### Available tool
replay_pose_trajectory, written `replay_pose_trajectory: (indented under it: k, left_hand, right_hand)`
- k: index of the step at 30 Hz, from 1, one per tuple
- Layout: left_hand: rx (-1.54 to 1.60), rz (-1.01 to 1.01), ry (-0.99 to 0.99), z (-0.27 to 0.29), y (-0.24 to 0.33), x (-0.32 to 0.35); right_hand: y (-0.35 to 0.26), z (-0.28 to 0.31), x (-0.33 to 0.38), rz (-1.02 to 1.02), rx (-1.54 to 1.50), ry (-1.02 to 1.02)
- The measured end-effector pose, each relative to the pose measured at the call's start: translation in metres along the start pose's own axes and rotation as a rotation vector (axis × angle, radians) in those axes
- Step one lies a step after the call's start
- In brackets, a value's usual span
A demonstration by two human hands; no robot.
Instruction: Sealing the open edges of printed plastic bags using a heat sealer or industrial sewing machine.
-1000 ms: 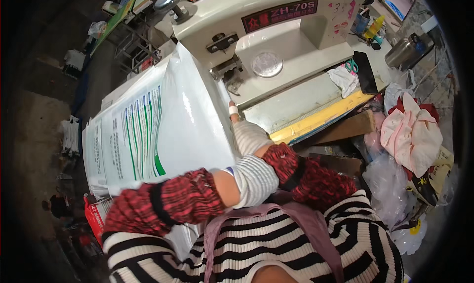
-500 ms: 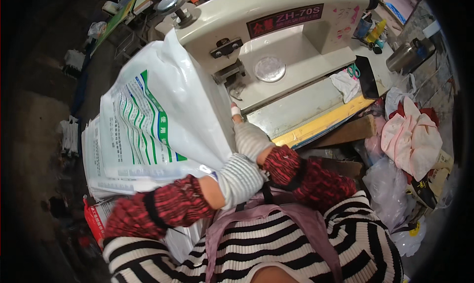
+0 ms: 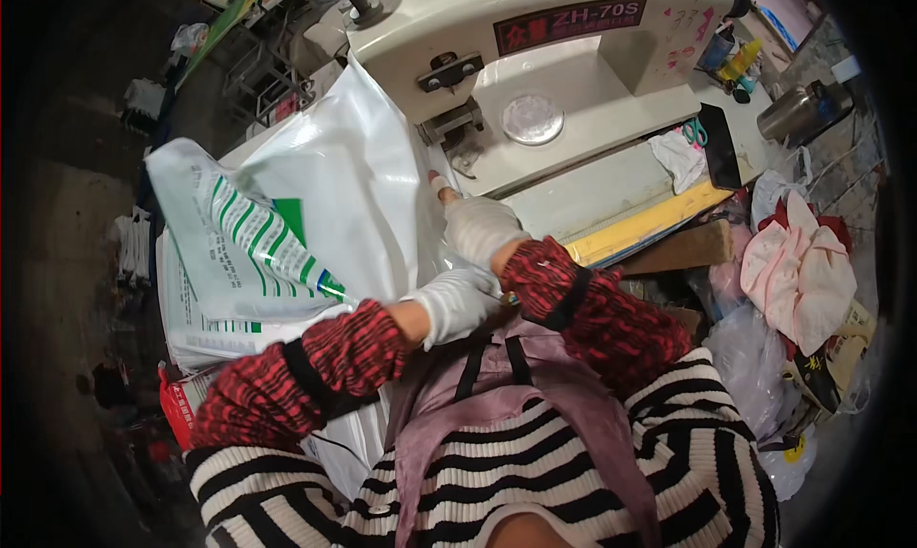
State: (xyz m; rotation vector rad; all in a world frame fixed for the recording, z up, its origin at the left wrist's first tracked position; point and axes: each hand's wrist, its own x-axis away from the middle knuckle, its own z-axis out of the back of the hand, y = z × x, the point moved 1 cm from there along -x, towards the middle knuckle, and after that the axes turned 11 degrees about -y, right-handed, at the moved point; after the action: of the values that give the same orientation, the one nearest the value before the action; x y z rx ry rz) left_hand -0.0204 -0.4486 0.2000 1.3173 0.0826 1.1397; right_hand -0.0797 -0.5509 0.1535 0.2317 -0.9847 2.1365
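My left hand (image 3: 457,301), in a white glove with a red patterned sleeve guard, grips the near edge of a white plastic bag (image 3: 315,214) printed with green stripes. The bag is lifted and folded over toward the left. My right hand (image 3: 478,225), also gloved in white, rests on the bag's right edge just below the head of a cream-coloured machine (image 3: 535,61). One fingertip points toward the machine's metal foot (image 3: 449,132).
A stack of similar printed bags (image 3: 191,309) lies at the left under the lifted one. On the machine's table sit a white cloth (image 3: 676,156), scissors (image 3: 695,132), bottles (image 3: 731,61) and a metal kettle (image 3: 798,113). Pink and red cloth (image 3: 802,261) is piled at the right.
The bag has been lifted off the stack and swung over to the left, folding on itself. My left hand has moved right, close to my right hand.
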Motion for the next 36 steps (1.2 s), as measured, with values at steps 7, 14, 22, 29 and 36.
replay_pose_trajectory:
  k: [7, 14, 22, 29, 36]
  left_hand:
    - [0.898, -0.063, 0.986, 0.034, -0.03, 0.008]
    - [-0.693, 0.514, 0.314, 0.018, -0.068, 0.019]
    - [-0.393, 0.112, 0.942, 0.03, -0.023, 0.025]
    - [-0.528, 0.079, 0.691, 0.014, -0.018, -0.008]
    - [-0.783, 0.048, 0.585, 0.005, -0.012, 0.009]
  right_hand:
    - [0.027, -0.061, 0.058, 0.497, -0.712, 0.344]
    - [0.036, -0.073, 0.074, 0.384, -1.248, -0.207]
    - [0.031, -0.051, 0.091, 0.265, -1.287, -0.298]
    - [0.047, -0.055, 0.081, 0.488, -1.217, -0.247]
    - [0.051, -0.031, 0.06, 0.337, -1.716, -0.278]
